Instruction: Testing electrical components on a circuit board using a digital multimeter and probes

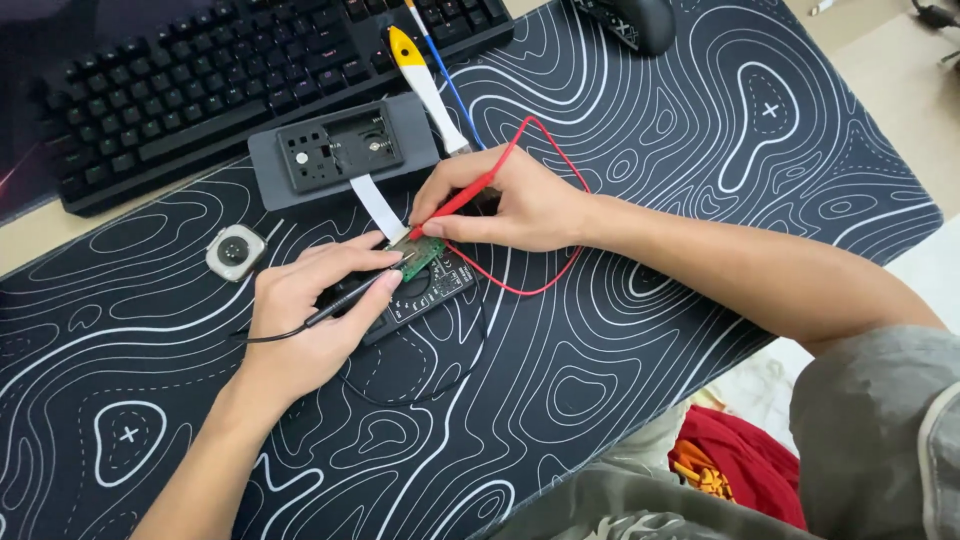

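My left hand (310, 320) grips a black test probe (345, 303), its tip pointing at a small green circuit board (418, 253). My right hand (505, 205) pinches a red test probe (455, 203), its tip touching the same board from the upper right. The board rests on top of a black multimeter (425, 295) that is partly hidden under my left hand. A white ribbon cable (378, 206) runs from the board up to a grey device casing (340, 148). A red lead (560, 170) loops around my right hand.
A black keyboard (200, 80) lies at the back left, a black mouse (630, 22) at the back. A yellow-and-white handled tool (425, 85) lies beside the casing. A small square grey part (236, 251) sits left of my hand. A black patterned desk mat (650, 330) covers the desk.
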